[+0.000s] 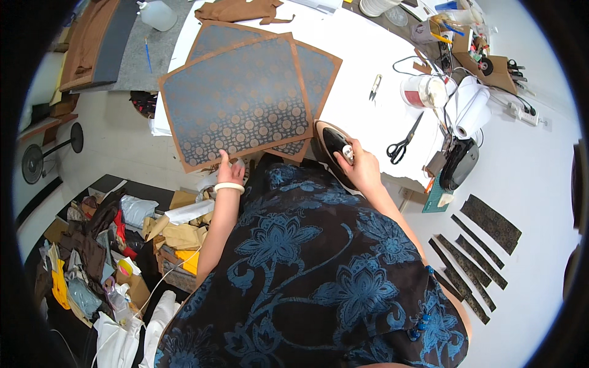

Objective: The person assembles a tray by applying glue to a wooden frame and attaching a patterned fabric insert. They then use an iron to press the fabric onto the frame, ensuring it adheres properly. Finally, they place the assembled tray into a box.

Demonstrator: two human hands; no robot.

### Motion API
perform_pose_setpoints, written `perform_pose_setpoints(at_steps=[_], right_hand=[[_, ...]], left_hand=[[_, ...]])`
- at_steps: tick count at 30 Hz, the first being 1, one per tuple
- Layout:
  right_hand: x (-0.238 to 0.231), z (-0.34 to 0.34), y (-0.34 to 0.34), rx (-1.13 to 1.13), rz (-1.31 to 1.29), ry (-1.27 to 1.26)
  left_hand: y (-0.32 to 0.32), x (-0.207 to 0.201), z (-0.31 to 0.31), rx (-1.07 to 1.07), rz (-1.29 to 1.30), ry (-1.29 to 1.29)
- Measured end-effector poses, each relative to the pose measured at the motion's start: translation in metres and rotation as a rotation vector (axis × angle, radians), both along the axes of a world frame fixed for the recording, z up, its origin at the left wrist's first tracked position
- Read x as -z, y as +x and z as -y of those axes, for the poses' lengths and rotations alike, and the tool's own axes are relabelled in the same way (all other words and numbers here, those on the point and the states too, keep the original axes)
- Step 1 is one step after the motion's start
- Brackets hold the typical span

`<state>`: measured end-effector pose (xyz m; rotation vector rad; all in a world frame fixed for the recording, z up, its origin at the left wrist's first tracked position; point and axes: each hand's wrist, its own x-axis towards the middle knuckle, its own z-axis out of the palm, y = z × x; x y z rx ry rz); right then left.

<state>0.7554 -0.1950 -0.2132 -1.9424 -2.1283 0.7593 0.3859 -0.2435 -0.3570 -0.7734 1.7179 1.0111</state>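
A large blue-grey patterned sheet (239,92) with brown borders lies over similar sheets (322,67) on the white-covered table. Its near edge hangs past the table edge on the left. My left hand (231,172), with a pale bangle on the wrist, is at that near edge. The thumb lies over the border and the fingers are below it, partly hidden. My right hand (361,167) is wrapped round the handle of a black iron (333,145), just right of the sheet's near right corner. The iron's lower part is hidden by my hand and clothing.
Right of the iron lie black scissors (400,148) and small thread snips (375,88). Beyond them stand a white tub (423,92) and paper rolls (471,113). A brown piece (239,10) lies at the far edge. Scrap bins (123,245) fill the lower left; dark strips (472,257) are at right.
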Motion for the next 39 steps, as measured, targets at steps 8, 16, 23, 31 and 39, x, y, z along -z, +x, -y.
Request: perform_pose_setpoints(at_steps=[8,16,23,31,39], right_hand=[[-0.024,-0.023,0.011,0.142,-0.070,0.013],[-0.048,-0.031,0.026,0.160,-0.164,0.086],[-0.033,-0.037,0.014,-0.079,-0.082,-0.016],[-0.009,-0.027,-0.003,-0.180,-0.034,-0.027],[-0.002,-0.030,-0.014,-0.207,-0.002,0.019]], left_hand=[[-0.024,-0.003,-0.015,-0.292,-0.203,0.417],[-0.148,-0.043,-0.034,0.379,-0.426,0.754],[-0.176,-0.012,-0.137,0.870,-0.859,0.138],[0.015,-0.042,-0.093,1.709,-1.410,0.166],[0.057,-0.045,-0.078,1.905,-1.073,0.058]])
